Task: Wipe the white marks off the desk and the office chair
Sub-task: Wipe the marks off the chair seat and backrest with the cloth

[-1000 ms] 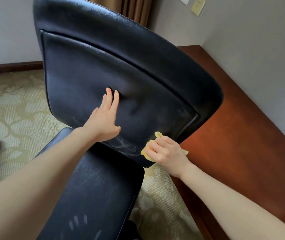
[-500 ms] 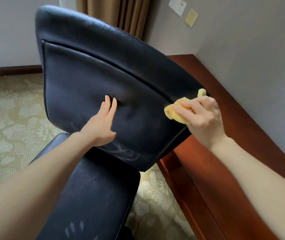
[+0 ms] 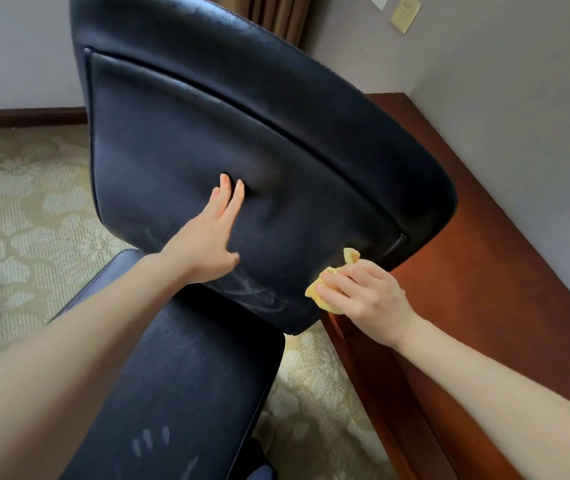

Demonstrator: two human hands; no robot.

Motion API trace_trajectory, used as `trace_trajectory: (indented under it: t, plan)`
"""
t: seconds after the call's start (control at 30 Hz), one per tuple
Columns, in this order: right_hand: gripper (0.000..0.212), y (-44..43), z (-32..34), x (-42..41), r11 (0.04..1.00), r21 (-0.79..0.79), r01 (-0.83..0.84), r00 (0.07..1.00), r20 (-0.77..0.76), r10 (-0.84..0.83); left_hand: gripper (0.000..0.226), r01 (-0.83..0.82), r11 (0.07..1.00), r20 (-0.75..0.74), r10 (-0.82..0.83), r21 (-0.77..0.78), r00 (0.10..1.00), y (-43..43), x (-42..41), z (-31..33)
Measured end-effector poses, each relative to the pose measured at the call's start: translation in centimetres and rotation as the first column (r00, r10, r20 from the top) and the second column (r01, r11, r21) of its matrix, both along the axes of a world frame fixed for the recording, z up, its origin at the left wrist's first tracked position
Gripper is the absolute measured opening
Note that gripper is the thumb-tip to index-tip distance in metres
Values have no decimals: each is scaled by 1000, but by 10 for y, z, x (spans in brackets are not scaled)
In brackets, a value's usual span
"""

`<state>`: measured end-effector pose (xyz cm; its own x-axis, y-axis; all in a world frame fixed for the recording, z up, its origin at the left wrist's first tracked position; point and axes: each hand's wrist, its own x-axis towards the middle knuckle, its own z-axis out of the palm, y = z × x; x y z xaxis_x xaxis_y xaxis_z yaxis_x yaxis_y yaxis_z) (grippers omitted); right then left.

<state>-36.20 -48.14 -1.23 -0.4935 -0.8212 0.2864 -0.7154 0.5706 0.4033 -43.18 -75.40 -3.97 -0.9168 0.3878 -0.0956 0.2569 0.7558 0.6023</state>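
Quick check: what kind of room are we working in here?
Probably a hotel room, possibly a small office: patterned carpet, a dark wood desk built along the wall, a black office chair, and curtains behind it.

The centre of the view is filled by the tilted chair backrest [image 3: 242, 150], with the seat [image 3: 186, 393] below it. Its lower right corner is set close to the desk [image 3: 484, 306] edge; the narrow gap there is taken up by the right hand [image 3: 370, 299] and its cloth [image 3: 321, 296]. The backrest's middle is covered by the flat left hand [image 3: 204, 247]. Open carpet [image 3: 27, 220] lies to the left; the desk is closed off by the wall [image 3: 536, 133].
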Motion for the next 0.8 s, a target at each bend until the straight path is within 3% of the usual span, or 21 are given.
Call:
trace_trajectory:
  t: [0.2, 0.43, 0.57, 0.63, 0.8]
  plan:
    - [13, -22, 22, -31, 987, 133, -87, 996, 33, 84, 100, -2, 997, -75, 7, 74, 997, -5, 7, -7]
    - [15, -81, 45, -90, 984, 136, -118, 985, -112, 134, 94, -129, 990, -226, 112, -62, 968, -20, 30, -20]
    - [29, -123, 55, -120, 990, 31, -135, 960, -243, 138, 91, -213, 963, -243, 169, -165, 955, -40, 42, -28]
    - [25, -153, 55, -132, 990, -43, -135, 956, -268, 118, 89, -265, 949, -231, 222, -172, 947, -54, 48, -33]
    - [20, -219, 23, -139, 982, -187, 22, 990, -131, -47, 81, -404, 891, -162, 376, -207, 912, -75, 64, -47]
